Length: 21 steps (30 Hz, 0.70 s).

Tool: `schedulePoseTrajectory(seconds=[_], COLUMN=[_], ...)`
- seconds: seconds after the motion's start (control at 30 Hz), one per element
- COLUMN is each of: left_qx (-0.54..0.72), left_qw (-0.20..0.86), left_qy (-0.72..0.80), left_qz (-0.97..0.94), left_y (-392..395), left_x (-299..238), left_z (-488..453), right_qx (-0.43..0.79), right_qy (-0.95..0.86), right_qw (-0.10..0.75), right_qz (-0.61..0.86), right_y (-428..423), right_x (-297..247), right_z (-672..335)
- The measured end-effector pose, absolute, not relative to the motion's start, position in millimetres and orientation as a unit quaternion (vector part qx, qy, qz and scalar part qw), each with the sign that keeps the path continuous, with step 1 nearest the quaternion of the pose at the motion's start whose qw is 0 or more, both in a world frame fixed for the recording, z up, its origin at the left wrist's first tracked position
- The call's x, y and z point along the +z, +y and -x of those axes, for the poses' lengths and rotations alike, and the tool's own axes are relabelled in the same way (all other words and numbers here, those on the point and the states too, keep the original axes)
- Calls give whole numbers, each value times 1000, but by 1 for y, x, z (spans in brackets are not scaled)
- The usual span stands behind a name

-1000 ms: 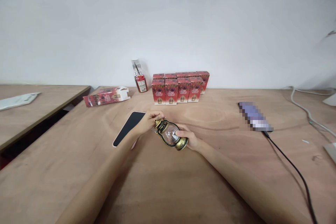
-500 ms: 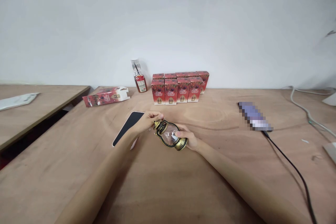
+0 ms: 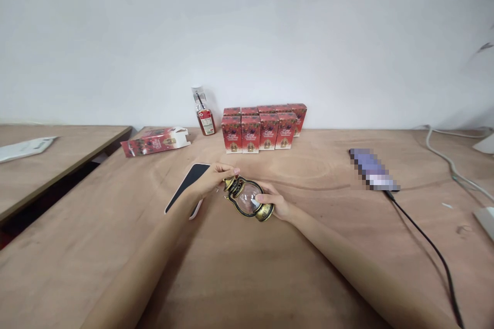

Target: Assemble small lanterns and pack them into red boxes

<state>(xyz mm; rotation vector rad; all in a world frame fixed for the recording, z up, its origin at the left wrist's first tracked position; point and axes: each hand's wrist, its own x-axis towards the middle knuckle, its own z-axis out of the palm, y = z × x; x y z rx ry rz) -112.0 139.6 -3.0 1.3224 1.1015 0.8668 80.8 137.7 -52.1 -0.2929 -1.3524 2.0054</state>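
A small gold-and-black lantern (image 3: 247, 198) with a clear globe is held tilted above the table, its top toward the left and its base toward the right. My left hand (image 3: 214, 177) is closed at the lantern's top, thumb and fingers pinching near the cap. Around the base and the back of the globe, my right hand (image 3: 276, 201) grips it with the thumb in front. Partly covered by my left hand and wrist, a dark-screened phone or tablet with a pale edge (image 3: 188, 181) lies on the table.
Several red printed boxes (image 3: 250, 134) stand in rows by the wall. Left of them are a bottle (image 3: 206, 119) with dark contents and an opened red box (image 3: 154, 142) on its side. A phone (image 3: 372, 169) with a black cable (image 3: 424, 239) lies at right. A gap separates the left table (image 3: 77, 149).
The lantern and both hands have shifted very slightly left in view, along with a small camera movement. Both hands keep their hold on it.
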Motion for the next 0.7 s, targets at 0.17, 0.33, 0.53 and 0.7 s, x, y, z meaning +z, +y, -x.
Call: schedulePoseTrajectory(seconds=[0.17,0.33,0.53,0.7], left_qx=[358,337,372,437], left_qw=[544,530,509,408], left_qy=[486,521,547,564], left_qz=[-583,-578,-551,-569], left_y=[142,142,143,135], left_x=[-2,-3,1,40], left_z=[113,112,112,125], right_qx=[762,743,717,650], right_qy=[-521,-532,-559,-618], right_qw=[363,375,375,390], right_qz=[131,156,178,210], right_y=[138,138,136,130], right_x=[-55,-58,-55,-55], right_z=[-80,-81,-79,-73])
